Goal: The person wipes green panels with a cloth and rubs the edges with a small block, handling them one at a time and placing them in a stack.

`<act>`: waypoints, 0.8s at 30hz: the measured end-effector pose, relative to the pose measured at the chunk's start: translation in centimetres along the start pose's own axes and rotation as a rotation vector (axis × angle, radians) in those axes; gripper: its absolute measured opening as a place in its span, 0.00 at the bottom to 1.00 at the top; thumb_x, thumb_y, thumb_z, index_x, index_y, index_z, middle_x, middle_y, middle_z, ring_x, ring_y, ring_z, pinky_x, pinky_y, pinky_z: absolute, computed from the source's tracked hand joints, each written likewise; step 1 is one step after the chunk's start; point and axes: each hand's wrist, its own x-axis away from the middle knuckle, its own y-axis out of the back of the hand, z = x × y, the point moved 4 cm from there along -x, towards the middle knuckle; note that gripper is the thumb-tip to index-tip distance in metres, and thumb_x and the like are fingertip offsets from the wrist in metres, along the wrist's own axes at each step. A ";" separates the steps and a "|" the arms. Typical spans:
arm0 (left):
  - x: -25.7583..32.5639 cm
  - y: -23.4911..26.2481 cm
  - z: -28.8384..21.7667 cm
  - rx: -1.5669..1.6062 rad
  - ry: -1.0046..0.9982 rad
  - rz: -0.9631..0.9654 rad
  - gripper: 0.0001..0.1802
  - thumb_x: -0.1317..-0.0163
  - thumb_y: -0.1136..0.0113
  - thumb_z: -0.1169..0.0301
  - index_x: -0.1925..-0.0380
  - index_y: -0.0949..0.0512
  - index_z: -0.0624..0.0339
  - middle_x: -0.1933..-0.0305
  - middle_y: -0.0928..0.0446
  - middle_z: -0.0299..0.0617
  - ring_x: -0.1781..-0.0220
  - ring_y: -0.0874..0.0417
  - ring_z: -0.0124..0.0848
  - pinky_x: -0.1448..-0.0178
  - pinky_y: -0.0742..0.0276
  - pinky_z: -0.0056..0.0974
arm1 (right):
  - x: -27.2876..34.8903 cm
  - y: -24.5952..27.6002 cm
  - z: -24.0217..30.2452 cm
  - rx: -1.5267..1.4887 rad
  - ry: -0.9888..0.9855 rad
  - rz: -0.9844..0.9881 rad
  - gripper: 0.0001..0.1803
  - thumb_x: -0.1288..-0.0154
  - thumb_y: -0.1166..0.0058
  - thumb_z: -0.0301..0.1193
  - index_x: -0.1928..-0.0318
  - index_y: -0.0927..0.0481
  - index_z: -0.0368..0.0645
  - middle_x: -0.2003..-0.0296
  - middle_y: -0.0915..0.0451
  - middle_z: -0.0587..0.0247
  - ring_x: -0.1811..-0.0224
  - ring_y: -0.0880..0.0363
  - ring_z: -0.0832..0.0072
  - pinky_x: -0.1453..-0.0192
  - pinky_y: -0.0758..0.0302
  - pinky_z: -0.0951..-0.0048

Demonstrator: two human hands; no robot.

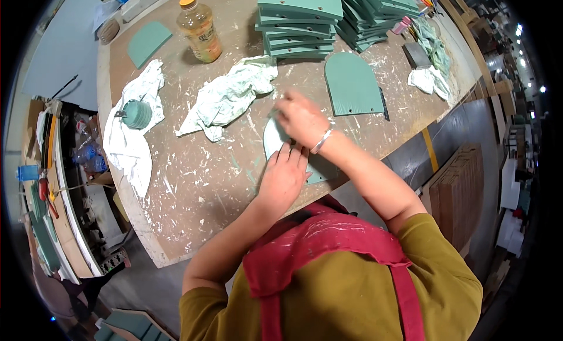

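Near the middle of the frame, on a paint-flecked table (193, 182), lies a pale green arched panel (272, 142), mostly covered by the person's two hands. The left hand (284, 176) rests flat on the panel's lower part, fingers stretched out and pointing up the frame, clasping nothing. The right hand (302, 119) sits just above it, over the panel's upper edge, fingers curled down; it may be pinching something small against the panel, but the view is too blurred to tell. A bangle (322, 140) circles that wrist. Only the panel's left edge and a strip at lower right show past the hands.

Just left of the right hand lies a crumpled rag (226, 97), stained pale green. Farther left a second rag (132, 138) carries a round green lid-like piece (136, 114). A bottle (199, 29) of amber drink stands at upper centre-left, with a loose panel (148, 43) beside it. A darker arched panel (353, 84) lies to the right of the hands, and stacks (302, 21) of green panels fill the top centre.
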 end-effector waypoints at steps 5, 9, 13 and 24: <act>-0.2 0.3 0.3 -0.006 -0.043 -0.008 0.31 0.38 0.39 0.61 0.37 0.31 0.65 0.32 0.34 0.50 0.32 0.33 0.50 0.33 0.32 0.47 | 0.2 1.7 -2.4 0.040 -0.093 -0.070 0.07 0.40 0.45 0.29 0.65 0.19 0.38 0.60 0.25 0.45 0.58 0.22 0.47 0.54 0.23 0.53; -0.6 -0.1 0.4 -0.051 -0.033 0.178 0.32 0.38 0.39 0.59 0.37 0.32 0.66 0.33 0.33 0.51 0.32 0.33 0.50 0.34 0.32 0.47 | -0.2 0.2 0.5 -0.050 -0.046 -0.084 0.08 0.41 0.45 0.29 0.67 0.21 0.36 0.61 0.26 0.44 0.59 0.23 0.46 0.51 0.25 0.53; -0.5 0.0 0.6 -0.061 -0.069 0.048 0.34 0.38 0.39 0.58 0.37 0.32 0.66 0.31 0.35 0.50 0.32 0.33 0.49 0.35 0.30 0.46 | 0.8 1.8 -2.2 0.062 -0.243 -0.115 0.09 0.40 0.45 0.30 0.66 0.21 0.35 0.60 0.25 0.42 0.57 0.22 0.45 0.50 0.25 0.52; -1.1 0.1 0.4 -0.163 -0.118 0.105 0.34 0.39 0.37 0.57 0.37 0.31 0.64 0.30 0.36 0.47 0.34 0.31 0.48 0.40 0.24 0.43 | 2.2 2.5 -2.4 0.071 -0.283 -0.257 0.09 0.40 0.43 0.29 0.64 0.22 0.35 0.60 0.27 0.45 0.60 0.23 0.47 0.52 0.24 0.54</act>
